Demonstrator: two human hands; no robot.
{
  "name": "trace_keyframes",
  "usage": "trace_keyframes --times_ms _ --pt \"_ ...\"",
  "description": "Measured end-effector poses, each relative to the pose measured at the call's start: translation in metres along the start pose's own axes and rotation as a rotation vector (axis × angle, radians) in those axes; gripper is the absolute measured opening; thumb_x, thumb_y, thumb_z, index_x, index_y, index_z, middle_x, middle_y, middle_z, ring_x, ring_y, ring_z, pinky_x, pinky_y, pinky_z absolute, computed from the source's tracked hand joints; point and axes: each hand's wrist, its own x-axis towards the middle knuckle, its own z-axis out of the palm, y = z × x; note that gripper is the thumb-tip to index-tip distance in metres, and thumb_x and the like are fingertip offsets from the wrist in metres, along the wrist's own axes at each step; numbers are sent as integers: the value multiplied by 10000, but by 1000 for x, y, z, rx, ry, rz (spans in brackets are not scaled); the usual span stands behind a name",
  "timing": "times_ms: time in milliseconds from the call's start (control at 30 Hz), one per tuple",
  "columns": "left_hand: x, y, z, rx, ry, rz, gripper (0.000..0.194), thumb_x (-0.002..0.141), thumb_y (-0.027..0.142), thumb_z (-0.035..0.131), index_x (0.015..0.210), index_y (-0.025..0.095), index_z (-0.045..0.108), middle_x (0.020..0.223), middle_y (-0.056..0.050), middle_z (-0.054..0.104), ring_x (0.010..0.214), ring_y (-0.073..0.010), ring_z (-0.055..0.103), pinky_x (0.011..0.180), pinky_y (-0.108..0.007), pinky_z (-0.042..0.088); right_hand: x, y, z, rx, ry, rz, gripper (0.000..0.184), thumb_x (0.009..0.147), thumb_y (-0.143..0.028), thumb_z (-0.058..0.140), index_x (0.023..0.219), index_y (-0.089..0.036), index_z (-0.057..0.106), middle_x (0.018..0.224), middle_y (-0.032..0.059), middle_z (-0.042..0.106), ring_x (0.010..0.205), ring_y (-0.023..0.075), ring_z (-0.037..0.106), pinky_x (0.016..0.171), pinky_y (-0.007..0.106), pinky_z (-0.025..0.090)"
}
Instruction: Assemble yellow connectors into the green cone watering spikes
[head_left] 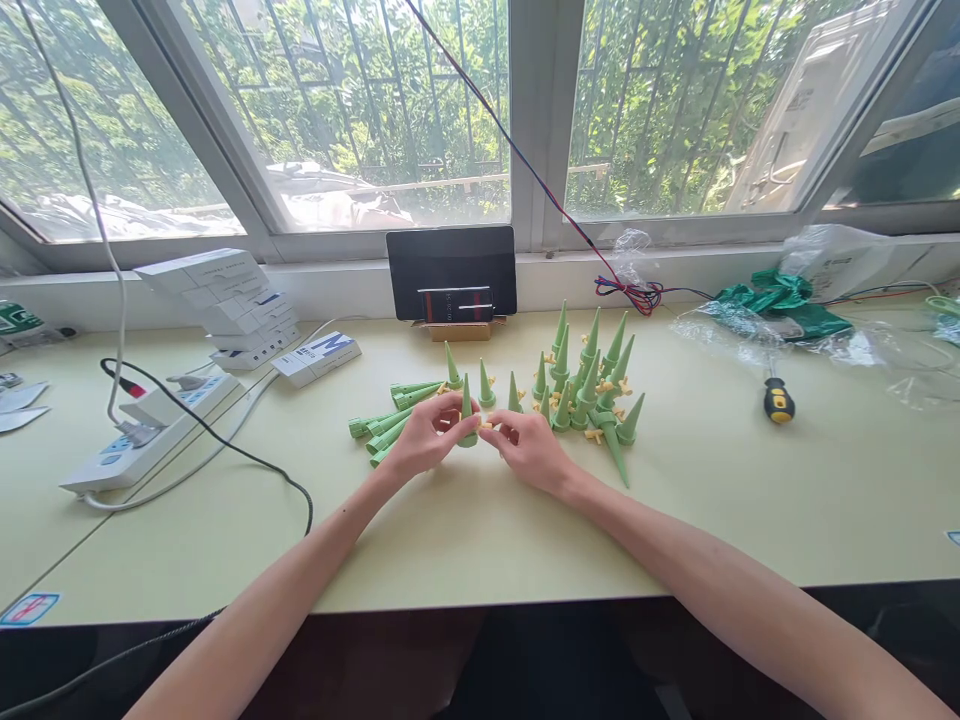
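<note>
My left hand (429,436) is closed on a green plant watering spike (466,398), its cone pointing up. With pinched fingers, my right hand (531,448) grips the small yellow valve (484,425) at the spike's side. Several green tubes (386,425) lie beside and partly behind my left hand. Just beyond my hands stand a few single spikes, among them one with a yellow valve (487,384). To the right of my right hand is a cluster of green spikes (587,385) with yellow valves, most upright, one lying with its tip toward me.
A black tablet (452,270) leans at the window behind a phone (456,304). White boxes (232,300) and a power strip (150,440) with cables are on the left. A screwdriver (778,400), green plastic packaging (787,305) and clear wrap lie to the right.
</note>
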Motion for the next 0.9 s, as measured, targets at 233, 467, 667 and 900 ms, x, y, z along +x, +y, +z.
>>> trace_keyframes --times_ms 233,467,667,900 --pt "1 3 -3 -63 -60 -66 318 850 434 671 1025 169 661 921 -61 657 740 -157 617 653 -290 556 1 2 0 1 35 11 386 938 -509 512 770 -185 639 532 -51 409 519 108 309 540 246 289" --pt "2 6 -3 -96 -111 -44 343 845 411 683 1096 181 637 865 -41 635 742 -149 589 698 -292 547 2 5 0 -2 52 3 406 933 -534 515 786 -187 668 532 -54 356 528 110 287 535 249 277" --pt "3 4 -3 -14 -114 -25 339 861 414 656 1114 191 627 862 -43 626 734 -151 575 687 -304 547 2 5 0 -8 44 24 397 925 -525 534 795 -183 686 536 -43 448 523 110 354 558 247 320" --pt "3 0 -3 -24 -71 -50 370 838 431 677 1117 192 640 792 -22 609 676 -138 569 663 -292 534 3 0 -3 75 80 69 222 890 -394 607 937 -187 670 735 18 658 538 120 494 568 255 417"
